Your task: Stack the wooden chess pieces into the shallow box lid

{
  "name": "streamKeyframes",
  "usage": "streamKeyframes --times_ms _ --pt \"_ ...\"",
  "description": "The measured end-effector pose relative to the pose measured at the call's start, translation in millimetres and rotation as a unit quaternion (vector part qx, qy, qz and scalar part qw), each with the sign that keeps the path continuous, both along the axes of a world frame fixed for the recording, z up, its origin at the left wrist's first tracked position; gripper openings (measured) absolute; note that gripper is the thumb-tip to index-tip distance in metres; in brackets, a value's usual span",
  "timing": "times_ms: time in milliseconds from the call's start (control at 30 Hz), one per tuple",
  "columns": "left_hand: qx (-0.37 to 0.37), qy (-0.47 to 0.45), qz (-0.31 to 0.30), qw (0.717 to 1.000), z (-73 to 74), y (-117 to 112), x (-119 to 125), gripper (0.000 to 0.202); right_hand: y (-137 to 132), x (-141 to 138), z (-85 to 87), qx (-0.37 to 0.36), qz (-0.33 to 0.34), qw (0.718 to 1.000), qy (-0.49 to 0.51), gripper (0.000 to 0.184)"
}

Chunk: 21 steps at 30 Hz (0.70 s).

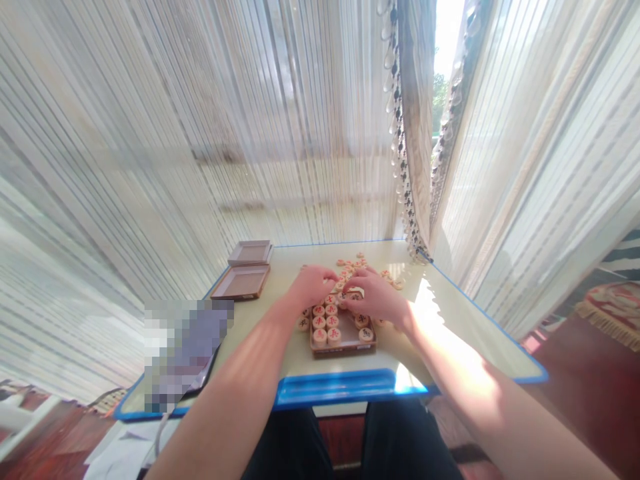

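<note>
A shallow brown box (pixel 345 351) on the table holds round wooden Chinese chess pieces. Pieces with red characters (pixel 333 322) stand in rows along its left side, and black-marked ones (pixel 366 335) sit on the right. Over the box's far part, my right hand (pixel 376 293) pinches a Chinese chess piece (pixel 343 298) between thumb and fingers. My left hand (pixel 314 285) hovers at the far left corner, its fingers curled together; whatever they hold, if anything, is hidden. Beyond both hands lies a loose heap of pieces (pixel 360 265), partly covered by them.
Two box parts, a lid-like tray (pixel 250 253) and a brown tray (pixel 241 281), lie at the table's far left. A blurred-out dark flat object (pixel 200 347) rests at the left edge. The table (pixel 465 347) has a blue rim; striped curtains (pixel 300 133) hang behind it.
</note>
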<state>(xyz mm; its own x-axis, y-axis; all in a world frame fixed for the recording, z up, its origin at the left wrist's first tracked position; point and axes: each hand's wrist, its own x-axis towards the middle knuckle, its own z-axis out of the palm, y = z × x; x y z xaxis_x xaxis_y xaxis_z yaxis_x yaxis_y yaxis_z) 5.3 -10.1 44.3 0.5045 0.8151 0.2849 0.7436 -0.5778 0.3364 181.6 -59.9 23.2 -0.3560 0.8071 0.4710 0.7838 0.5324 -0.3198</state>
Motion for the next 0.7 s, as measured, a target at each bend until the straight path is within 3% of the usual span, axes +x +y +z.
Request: streamKeyframes --times_ms 300,700 --pt "0.014 0.007 -0.011 1.0 0.5 -0.3 1.3 0.029 -0.8 -7.4 -0.7 0.023 -0.017 0.996 -0.083 0.017" --pt "0.028 0.017 -0.02 0.999 2.3 -2.7 2.9 0.03 -2.5 -10.2 0.3 0.008 -0.035 0.996 -0.086 0.019"
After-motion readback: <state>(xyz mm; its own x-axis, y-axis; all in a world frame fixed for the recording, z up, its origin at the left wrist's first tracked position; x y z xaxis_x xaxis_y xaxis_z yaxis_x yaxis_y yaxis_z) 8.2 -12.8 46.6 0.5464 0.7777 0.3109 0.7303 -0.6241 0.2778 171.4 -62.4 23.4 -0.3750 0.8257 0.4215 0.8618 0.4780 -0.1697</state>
